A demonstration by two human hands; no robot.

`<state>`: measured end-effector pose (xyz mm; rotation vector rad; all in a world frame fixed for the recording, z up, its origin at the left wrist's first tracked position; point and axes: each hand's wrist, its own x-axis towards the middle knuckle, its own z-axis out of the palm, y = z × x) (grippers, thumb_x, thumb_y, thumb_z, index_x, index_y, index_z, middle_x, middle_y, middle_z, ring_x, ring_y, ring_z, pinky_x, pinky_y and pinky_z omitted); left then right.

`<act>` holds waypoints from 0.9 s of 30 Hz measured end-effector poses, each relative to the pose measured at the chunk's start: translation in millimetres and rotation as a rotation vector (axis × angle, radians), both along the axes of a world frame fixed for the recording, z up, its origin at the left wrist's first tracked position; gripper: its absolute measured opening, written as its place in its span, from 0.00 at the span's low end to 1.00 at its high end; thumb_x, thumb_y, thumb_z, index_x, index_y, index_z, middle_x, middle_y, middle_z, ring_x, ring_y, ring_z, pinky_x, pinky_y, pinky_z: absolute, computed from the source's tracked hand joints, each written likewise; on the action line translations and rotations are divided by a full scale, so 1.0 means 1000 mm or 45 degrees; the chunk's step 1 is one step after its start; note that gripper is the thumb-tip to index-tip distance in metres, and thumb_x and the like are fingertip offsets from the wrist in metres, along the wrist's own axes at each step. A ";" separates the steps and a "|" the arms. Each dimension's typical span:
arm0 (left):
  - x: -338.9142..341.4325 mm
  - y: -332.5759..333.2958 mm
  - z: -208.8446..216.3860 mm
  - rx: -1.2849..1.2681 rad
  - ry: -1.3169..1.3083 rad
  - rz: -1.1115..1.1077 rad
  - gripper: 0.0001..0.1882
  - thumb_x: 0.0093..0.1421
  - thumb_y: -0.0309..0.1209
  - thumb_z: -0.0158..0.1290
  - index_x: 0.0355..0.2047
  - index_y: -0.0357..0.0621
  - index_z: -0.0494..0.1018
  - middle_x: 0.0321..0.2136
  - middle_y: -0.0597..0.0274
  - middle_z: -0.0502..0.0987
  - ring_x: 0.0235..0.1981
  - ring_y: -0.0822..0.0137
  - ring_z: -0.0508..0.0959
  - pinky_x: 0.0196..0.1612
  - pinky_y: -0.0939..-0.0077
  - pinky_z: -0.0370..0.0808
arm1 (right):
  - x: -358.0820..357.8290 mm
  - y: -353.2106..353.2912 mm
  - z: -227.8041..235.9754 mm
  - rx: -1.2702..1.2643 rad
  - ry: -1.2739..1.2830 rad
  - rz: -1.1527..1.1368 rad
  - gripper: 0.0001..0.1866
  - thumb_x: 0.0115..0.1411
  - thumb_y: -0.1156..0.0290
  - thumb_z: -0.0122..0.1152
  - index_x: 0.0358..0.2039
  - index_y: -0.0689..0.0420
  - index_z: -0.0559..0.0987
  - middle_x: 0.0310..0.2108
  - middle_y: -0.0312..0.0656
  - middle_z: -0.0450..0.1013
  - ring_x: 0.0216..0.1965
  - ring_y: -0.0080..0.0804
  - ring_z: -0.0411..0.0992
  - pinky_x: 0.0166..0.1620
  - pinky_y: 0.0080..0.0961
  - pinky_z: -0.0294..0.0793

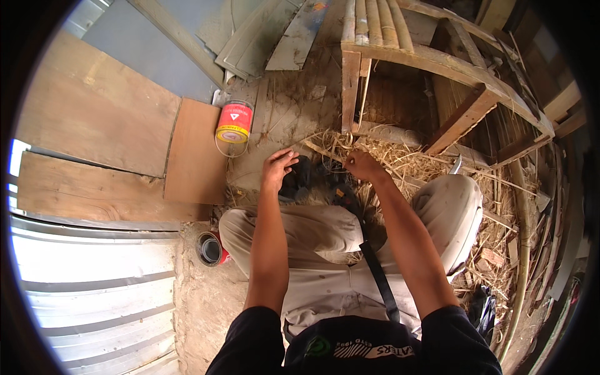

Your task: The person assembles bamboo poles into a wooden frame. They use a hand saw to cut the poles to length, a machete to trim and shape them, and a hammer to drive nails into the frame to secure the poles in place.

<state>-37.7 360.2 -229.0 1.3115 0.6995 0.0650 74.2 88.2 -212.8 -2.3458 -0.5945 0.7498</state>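
Observation:
My left hand (279, 167) is raised in front of my left knee, its fingers bent but apart, with nothing clearly in them. A thin pale line runs close to its fingertips, too fine to make out. My right hand (364, 167) is closed in a pinch at the end of a narrow, pale bamboo strip (322, 152). From there the strip slants up and left towards the space between my hands. Below the hands are my dark shoes (300, 178), partly hidden by my legs. Curly shavings (390, 153) lie heaped beyond my right hand.
A wooden frame with bamboo slats (378, 25) stands at the far right. A red and yellow can (235, 122) with a wire handle is at the left, an open can (210, 249) nearer. Wooden boards (94, 106) line the left side. A long pole (520, 250) lies at the right.

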 end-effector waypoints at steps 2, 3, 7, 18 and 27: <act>0.000 -0.016 0.024 -0.076 -0.152 -0.077 0.19 0.64 0.34 0.59 0.54 0.43 0.74 0.47 0.58 0.82 0.43 0.70 0.80 0.43 0.75 0.69 | 0.002 -0.006 0.007 0.007 -0.085 -0.022 0.19 0.63 0.56 0.60 0.43 0.59 0.81 0.45 0.54 0.78 0.48 0.50 0.77 0.54 0.42 0.75; 0.000 -0.024 0.034 -0.077 -0.198 -0.100 0.20 0.65 0.34 0.58 0.56 0.43 0.73 0.48 0.58 0.81 0.44 0.70 0.80 0.41 0.75 0.69 | 0.003 -0.009 0.010 0.048 -0.106 -0.025 0.19 0.63 0.56 0.59 0.43 0.58 0.81 0.45 0.54 0.78 0.48 0.51 0.77 0.54 0.42 0.75; -0.001 -0.048 0.054 -0.171 -0.371 -0.109 0.19 0.65 0.33 0.59 0.54 0.42 0.74 0.45 0.57 0.83 0.42 0.69 0.82 0.39 0.76 0.73 | 0.005 -0.025 0.013 0.086 -0.143 -0.061 0.18 0.62 0.58 0.56 0.44 0.58 0.82 0.45 0.55 0.78 0.48 0.52 0.77 0.54 0.43 0.75; -0.014 -0.028 -0.011 0.445 0.310 0.269 0.17 0.64 0.38 0.59 0.47 0.38 0.75 0.36 0.53 0.83 0.30 0.66 0.84 0.28 0.70 0.78 | 0.002 -0.038 0.000 -0.012 -0.127 0.059 0.18 0.62 0.59 0.58 0.43 0.59 0.81 0.45 0.53 0.78 0.46 0.49 0.78 0.51 0.42 0.75; -0.013 0.007 -0.107 1.000 1.025 -0.400 0.17 0.64 0.34 0.56 0.54 0.52 0.76 0.42 0.53 0.80 0.37 0.48 0.80 0.33 0.50 0.81 | -0.004 -0.017 -0.024 -0.102 0.031 0.031 0.16 0.62 0.58 0.60 0.39 0.58 0.80 0.41 0.53 0.79 0.43 0.46 0.79 0.48 0.43 0.76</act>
